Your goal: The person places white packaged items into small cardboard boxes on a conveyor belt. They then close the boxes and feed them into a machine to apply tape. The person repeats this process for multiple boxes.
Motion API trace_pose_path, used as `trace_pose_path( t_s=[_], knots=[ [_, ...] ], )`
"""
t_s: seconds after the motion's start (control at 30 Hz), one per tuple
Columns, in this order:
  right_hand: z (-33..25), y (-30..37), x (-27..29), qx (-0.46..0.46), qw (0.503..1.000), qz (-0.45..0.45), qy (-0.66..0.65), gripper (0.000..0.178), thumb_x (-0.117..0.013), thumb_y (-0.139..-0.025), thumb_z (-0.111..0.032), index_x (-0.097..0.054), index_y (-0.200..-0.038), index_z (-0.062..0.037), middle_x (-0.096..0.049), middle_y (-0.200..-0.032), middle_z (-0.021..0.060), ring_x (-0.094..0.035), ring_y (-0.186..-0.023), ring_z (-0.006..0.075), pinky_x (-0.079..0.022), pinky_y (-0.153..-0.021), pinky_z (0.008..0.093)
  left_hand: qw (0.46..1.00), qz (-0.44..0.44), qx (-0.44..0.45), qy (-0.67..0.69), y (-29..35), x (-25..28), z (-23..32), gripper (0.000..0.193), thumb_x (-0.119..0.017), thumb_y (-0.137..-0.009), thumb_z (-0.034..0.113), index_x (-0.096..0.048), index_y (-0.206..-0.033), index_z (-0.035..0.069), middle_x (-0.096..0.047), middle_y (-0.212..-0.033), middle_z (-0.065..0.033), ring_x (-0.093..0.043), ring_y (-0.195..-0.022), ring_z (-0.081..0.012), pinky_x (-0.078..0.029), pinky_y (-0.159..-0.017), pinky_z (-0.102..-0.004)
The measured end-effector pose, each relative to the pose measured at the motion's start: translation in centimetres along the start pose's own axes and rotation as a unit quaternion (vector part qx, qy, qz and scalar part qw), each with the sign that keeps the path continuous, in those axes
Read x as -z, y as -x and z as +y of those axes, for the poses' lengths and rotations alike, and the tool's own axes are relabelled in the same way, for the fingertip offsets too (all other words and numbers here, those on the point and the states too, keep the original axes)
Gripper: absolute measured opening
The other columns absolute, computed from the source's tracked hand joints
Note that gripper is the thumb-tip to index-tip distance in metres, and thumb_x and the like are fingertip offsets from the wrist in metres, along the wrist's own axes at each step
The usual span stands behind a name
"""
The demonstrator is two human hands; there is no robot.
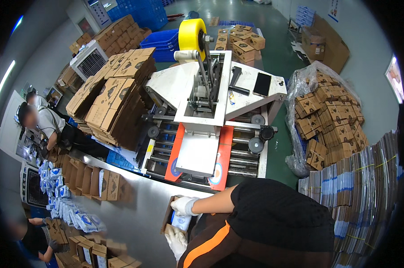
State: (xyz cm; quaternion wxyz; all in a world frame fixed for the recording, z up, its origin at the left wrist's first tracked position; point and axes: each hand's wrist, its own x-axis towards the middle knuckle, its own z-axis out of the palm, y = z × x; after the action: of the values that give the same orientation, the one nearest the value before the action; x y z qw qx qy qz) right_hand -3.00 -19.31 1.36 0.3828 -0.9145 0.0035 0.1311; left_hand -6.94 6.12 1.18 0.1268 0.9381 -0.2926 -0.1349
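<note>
Where the blue-and-white bags (79,219) lie: as we look in from the far left, we see them heaped beside the row of open cartons (91,181), both well apart from our hands.
Steel table (141,214): bare metal stretches between that row and our hands, so our widest open room is leftward.
Brown carton (167,215): it is low in the middle of our view, between our hands; its long axis seems to run from one hand to the other, its left wall facing the bare metal.
Left hand (175,241): white-gloved, at the carton's lower end; we cannot tell whether its fingers close on the cardboard.
Blue-and-white packet (181,221): it shows between our gloves, inside the carton's left wall, equally near both hands; its depth is unclear.
Right hand (182,206): white-gloved, curled over the upper end; whether it grasps packet or carton is hidden from us.
Carton-taping machine (200,121): beyond our right hand, the nearer one, with red guide plates (225,152) above the roller bed (246,158); the table's edge runs between.
Flat cardboard stacks (362,192): at far right, beyond our black sleeve (273,201), they bound that side.
</note>
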Motion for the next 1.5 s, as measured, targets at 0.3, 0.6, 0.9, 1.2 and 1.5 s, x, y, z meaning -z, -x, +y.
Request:
trace_pose_path(
  t_s=[0.3,0.6,0.9,1.2,1.5],
  knots=[
    [-6.9,-1.4,5.1,0.220,0.965,0.105,0.099,0.031,-0.069,-0.083,-0.027,-0.069,-0.108,-0.0084,-0.071,-0.100,0.0128,-0.069,-0.095,0.0346,-0.054,-0.089,0.0468,0.914,0.256,0.263,0.170,-4.7,-0.2,0.5,0.040,-0.084,-0.084,0.019,-0.056,-0.103,-0.002,-0.052,-0.095,-0.0108,-0.053,-0.077,-0.0268,-0.049,-0.075,-0.0393],
    [4.0,6.7,3.4,0.237,0.956,0.051,0.163,0.066,-0.061,-0.095,-0.037,-0.046,-0.149,-0.0013,-0.040,-0.158,0.0219,-0.033,-0.150,0.0343,-0.022,-0.125,0.0483,0.790,0.106,0.283,0.533,-5.4,-1.9,4.4,0.063,-0.089,-0.082,0.020,-0.041,-0.121,0.009,-0.054,-0.101,-0.0075,-0.060,-0.082,-0.0185,-0.059,-0.061,-0.0344],
    [8.8,5.3,4.8,0.148,0.947,0.199,0.203,0.047,-0.059,-0.096,-0.027,-0.058,-0.139,-0.0072,-0.055,-0.146,0.0160,-0.046,-0.141,0.0310,-0.033,-0.120,0.0463,0.772,-0.009,0.254,0.583,-13.1,-1.0,10.6,0.050,-0.074,-0.095,0.014,-0.034,-0.123,0.004,-0.056,-0.111,-0.0174,-0.069,-0.086,-0.0268,-0.063,-0.055,-0.0389],
    [-1.2,-0.5,5.9,0.099,0.988,0.068,-0.101,0.033,-0.062,-0.090,-0.017,-0.067,-0.121,-0.0071,-0.070,-0.116,0.0191,-0.066,-0.110,0.0379,-0.052,-0.096,0.0447,0.709,-0.156,0.187,0.662,-18.4,-5.2,0.6,0.037,-0.065,-0.099,0.013,-0.058,-0.133,0.001,-0.068,-0.114,-0.0126,-0.068,-0.098,-0.0183,-0.058,-0.084,-0.0329],
    [-4.4,-34.4,6.9,-0.006,0.962,0.157,-0.224,0.090,-0.071,-0.088,-0.053,-0.041,-0.152,0.0033,-0.046,-0.154,0.0264,-0.044,-0.144,0.0357,-0.033,-0.120,0.0394,0.645,0.313,0.323,0.618,-20.3,8.9,-24.8,0.053,-0.059,-0.104,0.039,-0.052,-0.143,0.003,-0.063,-0.129,-0.0118,-0.063,-0.113,-0.0230,-0.053,-0.095,-0.0395]
  ],
)
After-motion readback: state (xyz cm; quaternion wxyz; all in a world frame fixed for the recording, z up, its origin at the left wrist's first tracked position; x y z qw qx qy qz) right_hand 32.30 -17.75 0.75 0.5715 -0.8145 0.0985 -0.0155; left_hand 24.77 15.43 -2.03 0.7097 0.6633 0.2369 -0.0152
